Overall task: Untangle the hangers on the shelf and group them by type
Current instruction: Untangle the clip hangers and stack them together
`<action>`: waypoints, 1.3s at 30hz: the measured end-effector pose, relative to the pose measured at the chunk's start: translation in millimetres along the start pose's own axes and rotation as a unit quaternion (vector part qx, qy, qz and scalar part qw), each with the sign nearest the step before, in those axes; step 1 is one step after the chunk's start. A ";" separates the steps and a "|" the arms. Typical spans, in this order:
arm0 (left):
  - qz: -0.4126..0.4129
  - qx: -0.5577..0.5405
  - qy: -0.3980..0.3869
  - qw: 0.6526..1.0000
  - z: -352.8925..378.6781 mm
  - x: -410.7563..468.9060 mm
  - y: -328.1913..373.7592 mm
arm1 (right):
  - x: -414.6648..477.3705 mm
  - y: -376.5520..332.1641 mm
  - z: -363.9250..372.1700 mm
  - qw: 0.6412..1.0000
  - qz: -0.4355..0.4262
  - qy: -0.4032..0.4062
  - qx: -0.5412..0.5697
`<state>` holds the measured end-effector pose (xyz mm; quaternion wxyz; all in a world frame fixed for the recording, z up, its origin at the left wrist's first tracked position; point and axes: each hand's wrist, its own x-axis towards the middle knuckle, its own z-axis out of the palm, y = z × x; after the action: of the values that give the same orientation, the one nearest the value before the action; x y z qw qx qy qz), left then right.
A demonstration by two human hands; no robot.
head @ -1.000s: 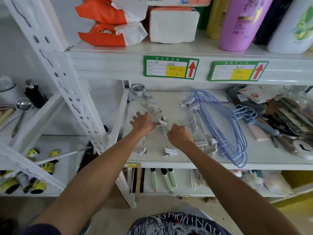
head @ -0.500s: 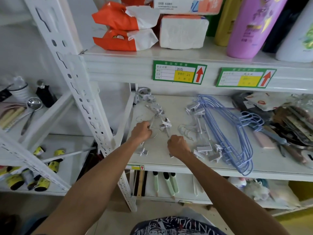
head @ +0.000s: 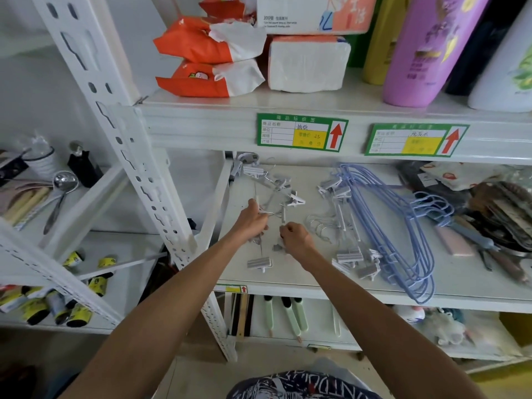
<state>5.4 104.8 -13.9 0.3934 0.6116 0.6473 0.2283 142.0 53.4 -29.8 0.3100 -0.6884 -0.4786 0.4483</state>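
On the white middle shelf (head: 288, 280) lies a tangle of white clip hangers (head: 276, 194) at the left. My left hand (head: 253, 220) grips the bar and wire hook of one of them. My right hand (head: 295, 236) pinches a neighbouring clip hanger's bar just to the right. A second bunch of white clip hangers (head: 345, 226) lies further right, touching a stack of blue wire hangers (head: 403, 231). One loose white clip (head: 259, 264) rests near the shelf's front edge.
Tissue packs (head: 213, 59) and shampoo bottles (head: 417, 50) stand on the shelf above. Scissors, combs and packets (head: 495, 208) crowd the right end. A perforated white upright (head: 144, 174) runs just left of my arms. Brushes hang below.
Both hands have drawn apart slightly and pulled the clip hanger toward the front; the camera has moved closer and tilted down.
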 end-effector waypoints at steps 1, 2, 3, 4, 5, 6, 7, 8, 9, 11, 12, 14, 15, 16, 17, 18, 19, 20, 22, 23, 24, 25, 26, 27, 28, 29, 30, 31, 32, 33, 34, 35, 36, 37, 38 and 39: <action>-0.007 -0.006 -0.004 1.000 -1.2 -1.3 0.9 | -0.9 -2.3 -0.8 1.000 -0.002 -0.004 0.012; -0.010 -0.003 -0.008 1.000 -2.7 -3.2 2.4 | -1.9 -5.3 -1.2 0.999 0.000 -0.015 0.040; -0.011 0.011 -0.012 1.000 -4.5 -5.3 4.6 | -1.9 -7.2 -1.3 0.998 0.001 -0.028 0.063; -0.010 0.022 -0.014 1.000 -5.7 -7.6 6.3 | -1.7 -8.4 -1.7 0.996 0.004 -0.036 0.077; -0.009 0.022 -0.014 1.000 -6.3 -9.1 7.0 | -3.4 -9.9 -2.4 0.996 0.008 -0.037 0.077; -0.011 0.014 -0.015 1.000 -6.5 -9.2 6.7 | -4.1 -10.3 -2.7 0.996 0.008 -0.038 0.079; -0.018 0.001 -0.013 1.000 -7.0 -9.1 6.3 | -4.3 -9.8 -2.9 0.996 0.010 -0.039 0.078; -0.029 -0.010 -0.011 0.999 -7.3 -8.8 5.0 | -4.3 -8.1 -3.0 0.996 0.011 -0.040 0.080; -0.042 -0.015 -0.010 0.999 -7.4 -9.1 3.8 | -5.8 -7.6 -3.9 0.996 0.013 -0.044 0.076; -0.065 -0.012 -0.012 0.998 -6.2 -8.8 0.0 | -7.4 -4.1 -6.8 0.996 0.024 -0.051 0.075; -0.074 -0.006 -0.015 0.997 -5.7 -9.1 -1.3 | -9.7 -3.1 -8.5 0.996 0.027 -0.053 0.072; -0.080 0.014 -0.008 0.997 -3.2 -8.6 -4.2 | -14.2 -0.8 -10.5 0.995 0.027 -0.065 0.065; -0.080 0.030 -0.001 0.996 -1.6 -7.9 -5.4 | -14.2 1.2 -10.0 0.995 0.028 -0.076 0.054; -0.080 0.049 0.005 0.996 0.5 -6.7 -7.6 | -15.2 2.3 -8.7 0.995 0.027 -0.089 0.037; -0.079 0.069 0.008 0.994 2.1 -6.9 -8.9 | -14.5 2.7 -6.4 0.995 0.023 -0.099 0.010; -0.078 0.091 0.011 0.993 3.6 -8.5 -9.4 | -13.5 3.4 -3.8 0.994 0.015 -0.102 -0.020; -0.079 0.121 0.013 0.989 5.5 -9.0 -10.1 | -12.6 4.1 -1.6 0.994 0.006 -0.099 -0.055; -0.082 0.162 0.017 0.983 7.4 -7.4 -11.7 | -13.3 4.7 -0.4 0.991 -0.003 -0.095 -0.090; -0.099 0.231 0.023 0.968 9.9 -5.6 -14.2 | -15.3 6.7 0.9 0.985 -0.023 -0.105 -0.132; -0.107 0.228 0.015 0.968 11.6 -5.3 -15.9 | -17.5 7.3 1.1 0.983 -0.028 -0.112 -0.140; -0.107 0.205 0.005 0.973 12.8 -7.4 -15.9 | -20.6 7.3 1.6 0.982 -0.031 -0.120 -0.142; -0.102 0.168 -0.005 0.980 12.9 -10.6 -15.3 | -24.8 5.4 2.0 0.981 -0.036 -0.129 -0.143; -0.091 0.135 -0.016 0.987 14.1 -13.6 -15.4 | -29.4 2.3 2.2 0.979 -0.041 -0.138 -0.144; -0.078 0.104 -0.024 0.991 14.6 -16.8 -16.0 | -34.5 -1.1 2.1 0.978 -0.046 -0.143 -0.144; -0.071 0.078 -0.030 0.994 14.7 -19.8 -15.8 | -38.2 -4.0 2.0 0.977 -0.054 -0.146 -0.145; -0.075 0.052 -0.038 0.995 15.9 -21.1 -15.5 | -41.1 -6.1 1.2 0.976 -0.059 -0.153 -0.143; -0.084 0.033 -0.050 0.995 16.0 -22.6 -14.7 | -43.4 -7.0 0.1 0.975 -0.063 -0.166 -0.130; -0.101 0.014 -0.061 0.993 16.0 -23.2 -13.9 | -45.4 -8.1 -1.3 0.975 -0.066 -0.180 -0.115; -0.118 -0.013 -0.080 0.990 14.8 -23.4 -13.6 | -46.4 -8.6 -2.2 0.974 -0.070 -0.187 -0.110; -0.125 -0.042 -0.100 0.986 13.2 -24.5 -13.0 | -46.9 -8.3 -2.4 0.973 -0.071 -0.189 -0.115; -0.124 -0.067 -0.123 0.982 11.9 -27.5 -11.0 | -47.7 -8.6 -2.7 0.972 -0.074 -0.189 -0.119; -0.119 -0.085 -0.138 0.980 11.5 -27.9 -10.8 | -48.6 -9.4 -3.2 0.971 -0.078 -0.191 -0.119; -0.115 -0.091 -0.142 0.979 10.4 -28.3 -10.7 | -50.5 -11.0 -3.6 0.970 -0.082 -0.198 -0.112; -0.114 -0.100 -0.141 0.978 8.5 -30.1 -8.6 | -51.3 -11.4 -3.9 0.969 -0.085 -0.207 -0.108; -0.116 -0.111 -0.138 0.977 7.1 -30.0 -7.0 | -50.5 -12.0 -5.0 0.967 -0.087 -0.215 -0.110; -0.120 -0.122 -0.139 0.975 6.1 -28.5 -5.5 | -47.4 -11.8 -7.2 0.966 -0.088 -0.212 -0.118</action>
<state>5.2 75.1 -15.2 0.5759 0.5023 0.6224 0.1694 137.5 13.1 -1.7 0.1560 -0.5648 -0.6414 0.4952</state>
